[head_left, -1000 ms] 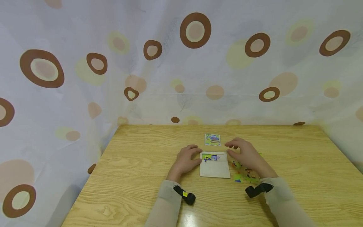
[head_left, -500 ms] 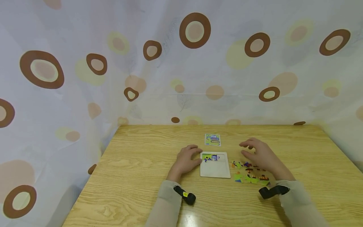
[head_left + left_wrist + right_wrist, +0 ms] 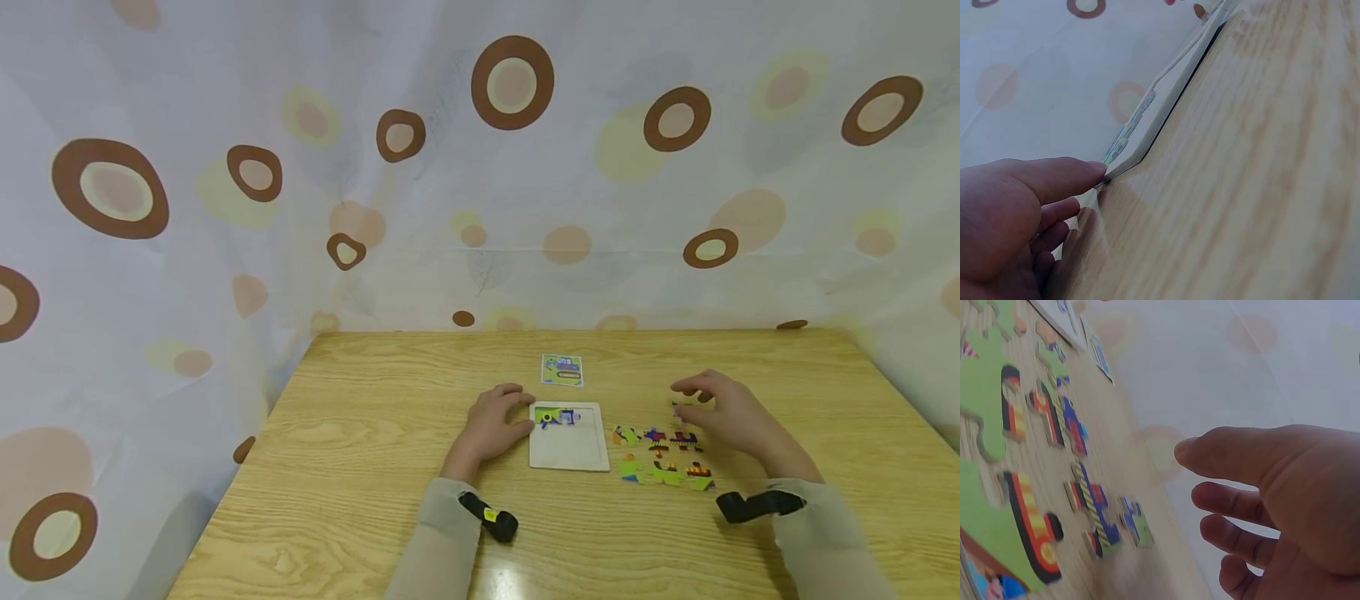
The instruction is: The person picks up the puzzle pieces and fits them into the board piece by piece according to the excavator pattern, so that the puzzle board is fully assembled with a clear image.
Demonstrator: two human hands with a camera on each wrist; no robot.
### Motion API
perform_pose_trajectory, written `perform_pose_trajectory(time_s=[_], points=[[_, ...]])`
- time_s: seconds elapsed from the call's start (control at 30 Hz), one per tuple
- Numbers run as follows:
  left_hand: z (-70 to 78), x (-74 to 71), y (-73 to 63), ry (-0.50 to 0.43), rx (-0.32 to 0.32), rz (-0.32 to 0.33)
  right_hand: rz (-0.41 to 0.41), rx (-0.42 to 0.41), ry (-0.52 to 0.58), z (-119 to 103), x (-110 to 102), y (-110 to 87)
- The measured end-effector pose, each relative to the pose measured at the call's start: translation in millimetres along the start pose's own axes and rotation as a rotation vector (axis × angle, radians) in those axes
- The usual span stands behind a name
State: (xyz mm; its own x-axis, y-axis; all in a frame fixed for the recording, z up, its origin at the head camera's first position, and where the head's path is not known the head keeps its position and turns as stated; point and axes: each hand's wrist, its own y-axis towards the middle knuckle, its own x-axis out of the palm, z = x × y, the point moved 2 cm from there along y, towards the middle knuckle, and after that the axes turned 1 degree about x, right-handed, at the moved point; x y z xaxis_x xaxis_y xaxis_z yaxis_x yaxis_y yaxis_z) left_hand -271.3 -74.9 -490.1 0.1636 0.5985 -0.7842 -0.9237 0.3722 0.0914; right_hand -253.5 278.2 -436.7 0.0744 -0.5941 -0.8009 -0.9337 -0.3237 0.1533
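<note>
My left hand [image 3: 497, 423] rests at the left side of a white puzzle tray [image 3: 567, 451], fingertips at its upper left corner and thumb on its left edge. In the left wrist view the thumb [image 3: 1072, 176] lies against the tray's corner. Joined jigsaw pieces [image 3: 558, 417], green, yellow and purple, lie in the tray's top left. Over the right of the table my right hand [image 3: 738, 417] hovers with fingers loosely bent, holding nothing. A small green and blue jigsaw piece [image 3: 1137, 522] lies near its fingertips, partly hidden in the head view.
Several loose jigsaw pieces [image 3: 666, 472] are spread right of the tray, in rough rows. Behind the tray lies a square picture card [image 3: 562, 369] showing a digger. A patterned curtain [image 3: 570, 167] rises at the wooden table's [image 3: 390, 392] back edge.
My right hand has moved right, from the tray's upper right corner to beyond the loose pieces, uncovering more of them. The left hand and tray have stayed put.
</note>
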Motion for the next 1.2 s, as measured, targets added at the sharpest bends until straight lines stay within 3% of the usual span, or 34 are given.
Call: perform_pose_trajectory(time_s=[0.2,0.47,1.2], points=[[1.0,-0.9,-0.4,0.004,0.002,-0.003,-0.037,0.041,0.01,17,0,-2.5],[-1.5,0.3,-1.0,0.009,0.006,0.0,-0.069,0.045,0.004,25,5,-3.9],[-4.3,2.8,0.8,-0.001,-0.008,-0.001,-0.018,0.066,-0.033,42,9,-4.8]])
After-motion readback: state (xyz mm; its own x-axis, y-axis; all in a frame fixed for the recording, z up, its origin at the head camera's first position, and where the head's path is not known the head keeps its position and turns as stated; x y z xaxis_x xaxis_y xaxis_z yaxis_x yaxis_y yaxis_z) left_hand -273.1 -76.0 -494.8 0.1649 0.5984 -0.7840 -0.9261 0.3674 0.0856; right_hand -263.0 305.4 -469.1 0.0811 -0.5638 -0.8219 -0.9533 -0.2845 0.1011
